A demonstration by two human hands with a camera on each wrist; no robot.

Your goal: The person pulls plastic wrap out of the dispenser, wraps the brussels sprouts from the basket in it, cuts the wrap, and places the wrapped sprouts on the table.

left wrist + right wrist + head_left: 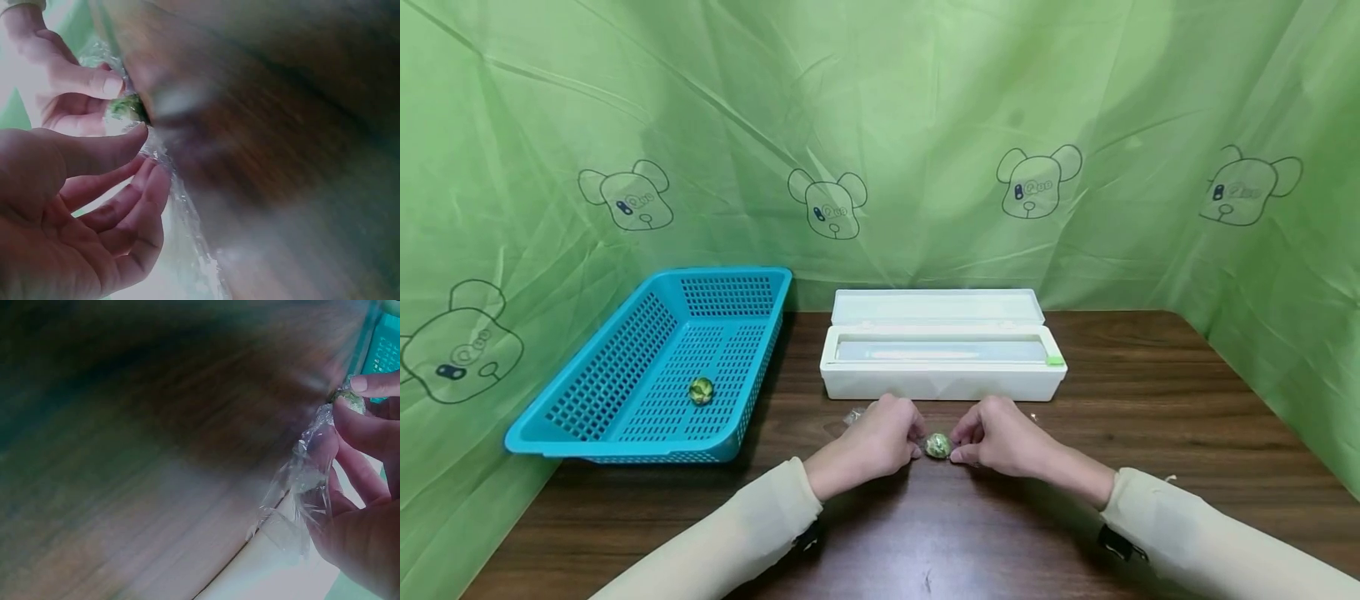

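A small round green ball (pixel 937 446), wrapped in clear cling film, lies low over the table between both hands. On its left side my left hand (pixel 883 437) pinches the film between thumb and fingers. My right hand (pixel 1000 437) pinches the film on the ball's right side. In the left wrist view, a crinkled length of cling film (pixel 187 219) trails from the left fingers along the tabletop. Loose cling film (pixel 306 481) also hangs from the right fingers in the right wrist view. The film hides the ball's exact kind.
Behind the hands stands a white cling film box (pixel 943 383) with its lid raised and a green slider at its right end. A blue plastic basket (pixel 745 417) sits at the left, holding another green ball (pixel 701 391). Green curtains (pixel 925 83) enclose the wooden table (pixel 1150 400).
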